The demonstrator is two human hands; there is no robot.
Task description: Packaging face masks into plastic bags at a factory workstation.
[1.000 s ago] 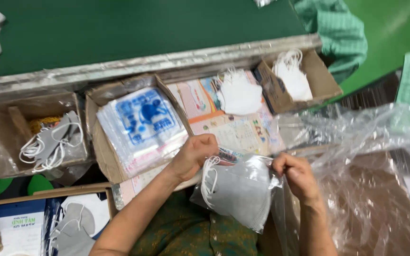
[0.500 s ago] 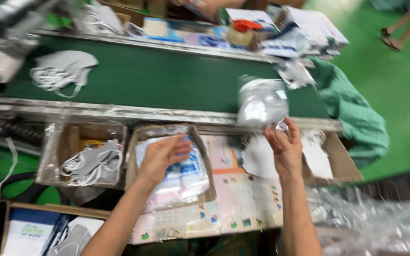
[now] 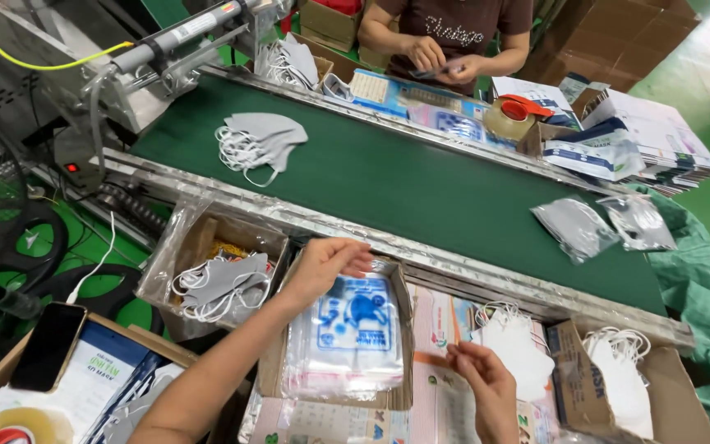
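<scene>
My left hand (image 3: pixel 328 265) reaches over a cardboard box (image 3: pixel 398 386) and its fingertips touch the top of a stack of clear printed bags (image 3: pixel 347 337) inside it. My right hand (image 3: pixel 480 381) hovers low over the printed sheets (image 3: pixel 439 329) beside the box, fingers loosely curled, holding nothing that I can see. Two filled clear bags with grey masks (image 3: pixel 578 228) lie on the green conveyor belt (image 3: pixel 404 181) at the right. A pile of loose grey masks (image 3: pixel 258 141) rests on the belt's left end.
A box of grey masks (image 3: pixel 217 284) stands left of my left hand; white masks (image 3: pixel 516 345) and another box of them (image 3: pixel 622 382) lie right. A phone (image 3: pixel 49 345) rests at lower left. Another person's hands (image 3: pixel 445 59) work across the belt near a tape dispenser (image 3: pixel 513 115).
The bagged grey mask my right hand held up has left it and lies on the belt. My right hand has dropped to the sheets. My left hand stays at the bag stack.
</scene>
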